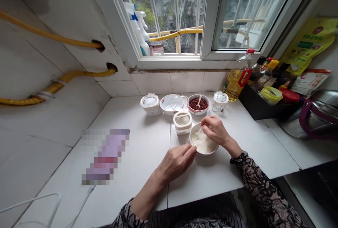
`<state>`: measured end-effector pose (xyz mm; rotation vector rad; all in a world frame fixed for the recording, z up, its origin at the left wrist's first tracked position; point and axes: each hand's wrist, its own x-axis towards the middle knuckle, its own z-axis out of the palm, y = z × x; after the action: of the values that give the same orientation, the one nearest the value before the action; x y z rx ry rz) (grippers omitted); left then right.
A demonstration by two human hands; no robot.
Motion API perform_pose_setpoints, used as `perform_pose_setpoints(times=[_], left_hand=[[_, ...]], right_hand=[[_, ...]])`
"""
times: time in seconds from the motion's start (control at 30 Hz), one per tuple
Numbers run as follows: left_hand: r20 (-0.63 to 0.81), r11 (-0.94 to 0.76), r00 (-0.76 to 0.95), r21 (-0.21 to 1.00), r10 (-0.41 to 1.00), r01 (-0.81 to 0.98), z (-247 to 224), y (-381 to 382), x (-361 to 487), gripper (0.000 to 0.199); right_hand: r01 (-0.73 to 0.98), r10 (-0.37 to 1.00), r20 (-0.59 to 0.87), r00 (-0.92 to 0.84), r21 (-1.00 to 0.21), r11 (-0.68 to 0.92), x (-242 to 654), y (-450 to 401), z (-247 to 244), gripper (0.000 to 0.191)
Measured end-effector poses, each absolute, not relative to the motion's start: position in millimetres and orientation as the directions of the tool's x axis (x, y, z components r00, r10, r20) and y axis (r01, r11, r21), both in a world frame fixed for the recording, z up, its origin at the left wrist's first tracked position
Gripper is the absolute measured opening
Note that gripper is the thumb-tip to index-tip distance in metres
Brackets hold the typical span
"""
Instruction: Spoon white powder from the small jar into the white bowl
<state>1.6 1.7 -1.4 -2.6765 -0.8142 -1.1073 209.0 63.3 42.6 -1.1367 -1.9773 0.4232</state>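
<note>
My right hand (215,129) grips a small white spoon (198,131), its tip in the white powder of a bowl (207,153). With fingers closed at the near left rim, my left hand (181,159) holds that same bowl on the counter. Just behind it stands an open square white jar (182,122) with pale contents. Farther back, a bowl of dark red beans (198,104) has another white spoon in it. Beside that is a white bowl with pink flowers (171,104).
Two lidded jars, one at left (150,104) and one at right (220,101), stand along the back. An oil bottle (235,80) and a black box of condiments (257,103) flank a steel pot (295,118). A blurred purple object (108,155) lies left on the white counter (142,161).
</note>
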Motion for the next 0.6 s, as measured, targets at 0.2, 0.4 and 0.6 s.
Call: perform_pose_setpoints(times=[0.2, 0.4, 0.6], left_hand=[[0.685, -0.839, 0.583, 0.077, 0.437, 0.539, 0, 1, 2, 0.017], [0.677, -0.839, 0.588, 0.082, 0.443, 0.538, -1, 1, 1, 0.015], [0.683, -0.841, 0.584, 0.084, 0.439, 0.534, -1, 1, 1, 0.014]], right_hand=[[0.408, 0.931, 0.321, -0.171, -0.837, 0.364, 210, 62, 45, 0.012], [0.177, 0.987, 0.149, -0.067, -0.971, 0.159, 214, 66, 46, 0.008], [0.054, 0.998, 0.057, -0.023, -0.997, 0.058, 219, 74, 46, 0.008]])
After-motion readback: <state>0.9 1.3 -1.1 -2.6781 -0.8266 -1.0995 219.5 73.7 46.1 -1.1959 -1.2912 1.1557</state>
